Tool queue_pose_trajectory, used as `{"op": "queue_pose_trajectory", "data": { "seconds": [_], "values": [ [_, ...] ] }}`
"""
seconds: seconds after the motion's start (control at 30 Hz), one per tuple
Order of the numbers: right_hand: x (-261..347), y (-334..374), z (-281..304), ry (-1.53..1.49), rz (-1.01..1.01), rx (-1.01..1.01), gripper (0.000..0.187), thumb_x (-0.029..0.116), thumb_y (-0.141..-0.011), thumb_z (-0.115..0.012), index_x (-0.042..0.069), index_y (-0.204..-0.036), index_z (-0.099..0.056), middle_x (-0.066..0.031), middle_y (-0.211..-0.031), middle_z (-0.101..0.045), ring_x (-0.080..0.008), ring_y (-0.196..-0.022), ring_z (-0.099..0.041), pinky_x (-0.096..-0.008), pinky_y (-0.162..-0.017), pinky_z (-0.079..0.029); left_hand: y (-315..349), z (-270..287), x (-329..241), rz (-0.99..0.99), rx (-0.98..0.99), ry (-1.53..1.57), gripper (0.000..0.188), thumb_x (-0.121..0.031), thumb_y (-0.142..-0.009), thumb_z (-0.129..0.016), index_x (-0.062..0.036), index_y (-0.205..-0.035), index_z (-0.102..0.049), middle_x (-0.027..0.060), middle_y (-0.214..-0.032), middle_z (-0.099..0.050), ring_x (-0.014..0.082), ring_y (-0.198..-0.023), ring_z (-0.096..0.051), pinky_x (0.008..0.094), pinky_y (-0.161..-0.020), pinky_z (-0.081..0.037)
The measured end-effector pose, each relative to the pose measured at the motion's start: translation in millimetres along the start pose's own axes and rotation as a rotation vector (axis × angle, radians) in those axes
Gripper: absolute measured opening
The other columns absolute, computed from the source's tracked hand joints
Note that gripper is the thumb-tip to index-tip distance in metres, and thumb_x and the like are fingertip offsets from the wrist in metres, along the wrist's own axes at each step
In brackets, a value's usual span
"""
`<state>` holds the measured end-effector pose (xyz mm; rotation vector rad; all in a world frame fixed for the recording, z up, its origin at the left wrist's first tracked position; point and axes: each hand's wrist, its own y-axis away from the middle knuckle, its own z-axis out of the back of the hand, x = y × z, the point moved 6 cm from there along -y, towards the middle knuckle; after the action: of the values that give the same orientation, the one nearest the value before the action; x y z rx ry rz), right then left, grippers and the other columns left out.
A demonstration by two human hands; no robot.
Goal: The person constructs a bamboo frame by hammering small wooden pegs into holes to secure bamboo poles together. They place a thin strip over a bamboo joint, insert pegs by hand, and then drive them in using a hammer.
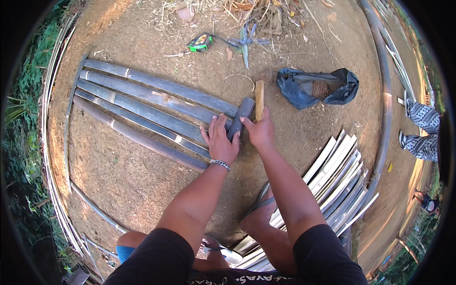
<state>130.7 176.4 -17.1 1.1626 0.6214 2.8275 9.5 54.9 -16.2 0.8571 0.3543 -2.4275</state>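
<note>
Five dark bamboo strips [142, 102] lie fanned on the dirt, their left ends against a thin dark strip [69, 137]. My left hand [222, 145] lies over their right ends with the fingers spread, the thumb touching a short dark piece [241, 118] that looks like bamboo. This piece lies slantwise across the strip ends. My right hand [261, 129] is closed round a short light-brown wooden stick [259, 97], which stands out above the fist. Its thumb rests against the dark piece. The stick's lower end is hidden in the hand.
A dark plastic bag [299, 95] lies beyond my right hand, with a brown coil inside. A green tape measure [200, 42] is farther off. Split bamboo [337, 175] is stacked beside my right foot. A long pole [385, 104] runs along the right; a person's patterned trousers [422, 118] show past it.
</note>
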Motion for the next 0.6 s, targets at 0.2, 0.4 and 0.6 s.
{"op": "queue_pose_trajectory", "data": {
  "seconds": [0.2,0.4,0.6],
  "values": [
    [1,-2,5,0.047,0.028,-0.019,0.089,0.034,-0.079,-0.09,0.004,-0.148,-0.042,-0.0305,-0.121,-0.069,-0.0487,-0.112,-0.067,-0.0521,-0.093,-0.054,-1,7,1,0.09,0.178,-0.264,0.087,-0.043,-0.096,-0.063,0.003,-0.161,-0.028,0.021,-0.173,-0.02,0.0353,-0.162,-0.012,0.0663,-0.126,0.001],
    [5,1,2,-0.006,-0.005,0.02,0.09,0.033,-0.079,-0.09,0.006,-0.151,-0.042,-0.0268,-0.118,-0.07,-0.0443,-0.106,-0.069,-0.05,-0.09,-0.055,1,-6,10,0.076,0.226,-0.39,0.083,-0.045,-0.101,-0.052,0.0024,-0.163,-0.026,0.0223,-0.174,-0.015,0.0376,-0.162,-0.01,0.0677,-0.125,0.001],
    [4,1,6,0.004,-0.104,0.058,0.09,0.032,-0.08,-0.09,0.007,-0.152,-0.042,-0.0243,-0.116,-0.071,-0.0405,-0.1,-0.071,-0.0488,-0.087,-0.055,0,-7,3,0.075,0.27,-0.386,0.08,-0.043,-0.101,-0.05,0.0026,-0.162,-0.027,0.024,-0.173,-0.013,0.0399,-0.162,-0.008,0.0691,-0.124,0.002]
  ]
}}
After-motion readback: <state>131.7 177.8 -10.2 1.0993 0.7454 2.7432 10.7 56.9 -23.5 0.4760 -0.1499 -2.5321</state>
